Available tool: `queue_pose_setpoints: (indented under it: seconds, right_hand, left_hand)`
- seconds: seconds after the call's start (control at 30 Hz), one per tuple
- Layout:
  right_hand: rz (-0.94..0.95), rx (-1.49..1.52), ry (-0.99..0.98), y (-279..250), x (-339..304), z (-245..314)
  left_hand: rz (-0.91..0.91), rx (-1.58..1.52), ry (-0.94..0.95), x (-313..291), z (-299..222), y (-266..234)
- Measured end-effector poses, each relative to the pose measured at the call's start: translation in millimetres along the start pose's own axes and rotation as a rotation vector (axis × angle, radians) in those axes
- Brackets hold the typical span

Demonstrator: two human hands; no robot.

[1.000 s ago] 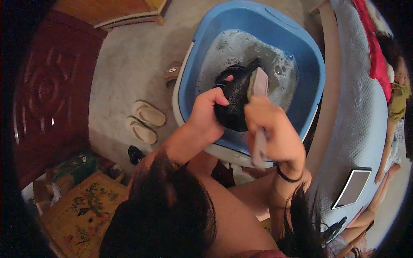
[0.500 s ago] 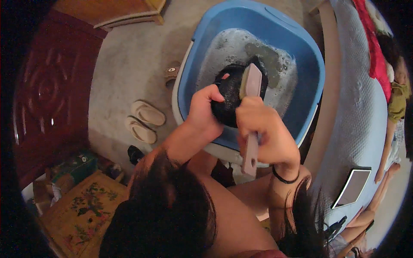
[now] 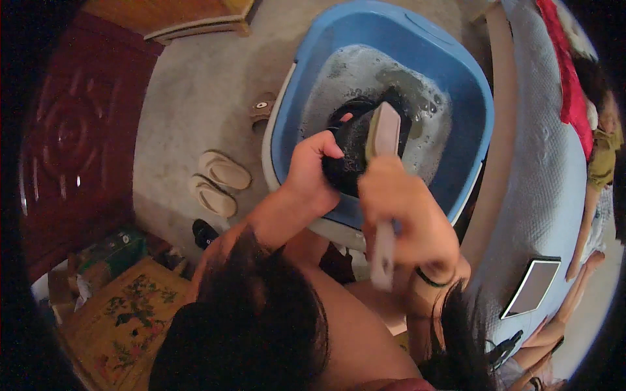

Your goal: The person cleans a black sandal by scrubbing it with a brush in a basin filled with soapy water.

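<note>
And here's the left hand (image 3: 312, 174), forearm angling up and inward, thumb laid across the near side of the wet black item (image 3: 345, 156). It's pinching tight: the fingers run underneath, and one fingertip pokes up just beyond the thumb. Right hand (image 3: 409, 212) now, just beside the left, knuckles up and blurred, the fist wrapped firmly round a pale brush (image 3: 386, 129). The brush's head juts out ahead of that fist, its greenish bristle side against the black item, while the handle's tail sticks out behind, toward the body. The right forearm climbs steeply from below, a dark band (image 3: 432, 279) circling the wrist.

The black item sits right between the two hands, over the near part of the blue basin (image 3: 466, 98). Foamy water (image 3: 352, 68) spreads beyond both sets of fingers. Out to the left of the left hand, a pair of beige slippers (image 3: 227, 171) rests on the floor (image 3: 176, 124).
</note>
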State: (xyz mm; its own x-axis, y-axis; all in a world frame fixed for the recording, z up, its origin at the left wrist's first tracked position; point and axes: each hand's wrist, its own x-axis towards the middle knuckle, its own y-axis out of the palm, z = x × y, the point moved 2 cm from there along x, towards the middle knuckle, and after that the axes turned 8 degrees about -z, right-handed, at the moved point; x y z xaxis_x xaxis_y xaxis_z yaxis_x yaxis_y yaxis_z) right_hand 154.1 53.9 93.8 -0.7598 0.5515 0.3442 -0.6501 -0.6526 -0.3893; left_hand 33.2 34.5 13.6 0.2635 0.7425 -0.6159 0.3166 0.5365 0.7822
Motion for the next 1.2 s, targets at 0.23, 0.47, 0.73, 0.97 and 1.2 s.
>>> queue_pose_setpoints:
  seconds: [0.23,0.47,0.73,0.97,1.2]
  right_hand:
    - [0.137,0.476,-0.213,-7,-7,24]
    - [-0.036,0.027,0.008,7,2,-13]
    - [0.082,0.241,-0.097,-8,-11,25]
    - [0.027,0.078,-0.038,-5,-4,14]
    - [0.056,0.231,-0.124,8,-3,18]
  left_hand:
    - [-0.078,0.018,0.084,5,0,-18]
    - [0.009,0.049,0.079,1,-2,-7]
    - [-0.019,0.057,0.06,14,9,-2]
    - [-0.053,0.04,0.114,4,4,5]
    - [-0.041,0.031,0.126,7,2,-15]
